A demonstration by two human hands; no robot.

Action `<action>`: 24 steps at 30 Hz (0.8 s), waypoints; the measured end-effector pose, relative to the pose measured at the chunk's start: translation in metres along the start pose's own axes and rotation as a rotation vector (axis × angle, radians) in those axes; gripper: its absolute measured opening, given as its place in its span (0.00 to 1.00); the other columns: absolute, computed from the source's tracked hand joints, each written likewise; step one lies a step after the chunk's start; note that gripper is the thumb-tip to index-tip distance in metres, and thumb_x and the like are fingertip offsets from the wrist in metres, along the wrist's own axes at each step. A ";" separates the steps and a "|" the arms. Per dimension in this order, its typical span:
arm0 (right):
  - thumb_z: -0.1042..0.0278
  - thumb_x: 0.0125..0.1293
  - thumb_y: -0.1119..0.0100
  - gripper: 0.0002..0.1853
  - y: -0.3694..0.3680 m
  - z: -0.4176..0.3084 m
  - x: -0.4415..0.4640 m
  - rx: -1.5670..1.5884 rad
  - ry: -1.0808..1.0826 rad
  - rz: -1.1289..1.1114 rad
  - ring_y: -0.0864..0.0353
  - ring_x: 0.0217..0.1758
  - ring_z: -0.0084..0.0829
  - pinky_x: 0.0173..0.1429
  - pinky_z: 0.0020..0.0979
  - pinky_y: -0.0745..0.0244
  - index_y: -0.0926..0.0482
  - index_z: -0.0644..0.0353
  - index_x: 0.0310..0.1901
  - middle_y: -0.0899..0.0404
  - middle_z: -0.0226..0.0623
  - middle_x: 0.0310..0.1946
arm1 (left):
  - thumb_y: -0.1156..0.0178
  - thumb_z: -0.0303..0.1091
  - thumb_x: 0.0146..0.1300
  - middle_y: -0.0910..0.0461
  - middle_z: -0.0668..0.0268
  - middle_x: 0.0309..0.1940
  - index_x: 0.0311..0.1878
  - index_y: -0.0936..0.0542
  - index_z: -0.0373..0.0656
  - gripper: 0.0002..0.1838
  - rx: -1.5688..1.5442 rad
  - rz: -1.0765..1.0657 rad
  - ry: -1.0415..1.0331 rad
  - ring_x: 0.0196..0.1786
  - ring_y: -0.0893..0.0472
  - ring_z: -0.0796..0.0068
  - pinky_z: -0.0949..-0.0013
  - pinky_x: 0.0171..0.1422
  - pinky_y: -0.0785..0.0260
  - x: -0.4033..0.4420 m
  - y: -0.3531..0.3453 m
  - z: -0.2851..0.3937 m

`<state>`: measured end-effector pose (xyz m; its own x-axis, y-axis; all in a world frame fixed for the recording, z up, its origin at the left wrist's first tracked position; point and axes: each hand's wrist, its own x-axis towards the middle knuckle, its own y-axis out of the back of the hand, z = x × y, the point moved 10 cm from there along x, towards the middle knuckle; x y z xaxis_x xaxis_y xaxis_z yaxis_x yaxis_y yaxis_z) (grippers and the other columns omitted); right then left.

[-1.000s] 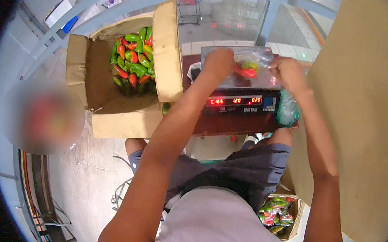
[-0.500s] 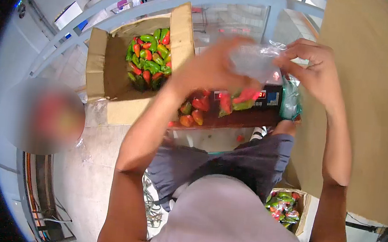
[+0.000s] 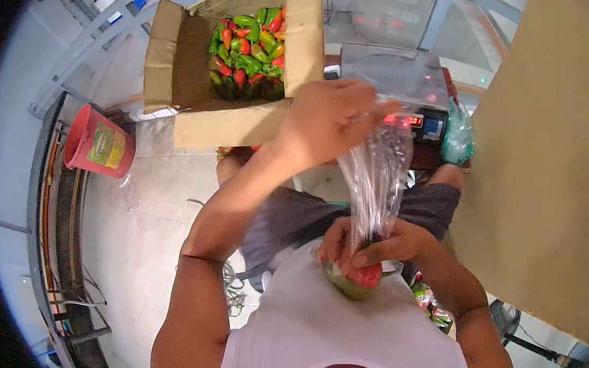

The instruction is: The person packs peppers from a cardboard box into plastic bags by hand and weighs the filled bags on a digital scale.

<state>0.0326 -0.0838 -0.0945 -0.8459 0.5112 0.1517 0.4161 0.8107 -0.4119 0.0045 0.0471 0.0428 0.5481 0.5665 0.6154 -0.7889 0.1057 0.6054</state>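
Note:
A clear plastic bag [image 3: 379, 174] is stretched between my two hands, with red and green peppers [image 3: 359, 281] bunched at its bottom against my chest. My left hand [image 3: 332, 120] pinches the bag's upper end, in front of the scale. Around the neck of the bag, just above the peppers, my right hand [image 3: 389, 246] is closed. Behind the bag stands a digital scale [image 3: 433, 126] with red digits and a bare metal plate, partly hidden by the bag and my left hand.
An open cardboard box [image 3: 307, 36] of peppers is at the upper left. A red bucket [image 3: 82, 139] stands on the floor at left. Green plastic [image 3: 459, 139] hangs beside the scale. Large cardboard [image 3: 544, 172] borders the right; bagged peppers [image 3: 425, 298] lie low beside my body.
The bag with peppers has come off the scale and down to my chest. My right hand has moved down to its neck, while my left hand holds the top. The view has shifted.

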 end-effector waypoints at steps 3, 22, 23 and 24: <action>0.55 0.74 0.44 0.18 0.006 0.020 -0.017 0.028 -0.116 0.129 0.22 0.47 0.26 0.55 0.30 0.27 0.23 0.64 0.51 0.20 0.34 0.41 | 0.40 0.19 0.62 0.22 0.65 0.25 0.33 0.21 0.35 0.02 -0.145 0.211 0.203 0.31 0.21 0.76 0.72 0.39 0.28 -0.016 0.031 -0.026; 0.64 0.56 0.31 0.09 -0.010 -0.213 -0.070 -1.802 0.609 0.669 0.24 0.52 0.38 0.63 0.47 0.29 0.12 0.58 0.36 0.22 0.32 0.41 | 0.34 0.35 0.56 0.23 0.68 0.27 0.36 0.21 0.46 0.07 0.135 -0.046 -0.358 0.28 0.22 0.64 0.60 0.30 0.30 -0.067 -0.005 0.093; 0.63 0.56 0.31 0.09 -0.007 -0.217 -0.080 -1.837 0.744 0.835 0.24 0.52 0.38 0.63 0.48 0.28 0.12 0.57 0.36 0.23 0.31 0.40 | 0.35 0.33 0.57 0.22 0.67 0.29 0.40 0.20 0.46 0.09 -0.130 -0.026 -0.313 0.29 0.22 0.62 0.59 0.32 0.30 -0.075 -0.032 0.101; 0.62 0.56 0.31 0.09 -0.009 -0.222 -0.093 -1.862 0.875 0.999 0.24 0.51 0.37 0.63 0.49 0.28 0.12 0.57 0.35 0.23 0.31 0.38 | 0.35 0.32 0.58 0.21 0.67 0.30 0.44 0.20 0.46 0.11 -0.398 -0.001 -0.261 0.30 0.21 0.60 0.58 0.34 0.29 -0.080 -0.058 0.108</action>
<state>0.1817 -0.0753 0.0946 -0.1586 0.3244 0.9326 0.6554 -0.6719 0.3451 0.0361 -0.0924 0.0129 0.5605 0.3469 0.7520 -0.8053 0.4404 0.3970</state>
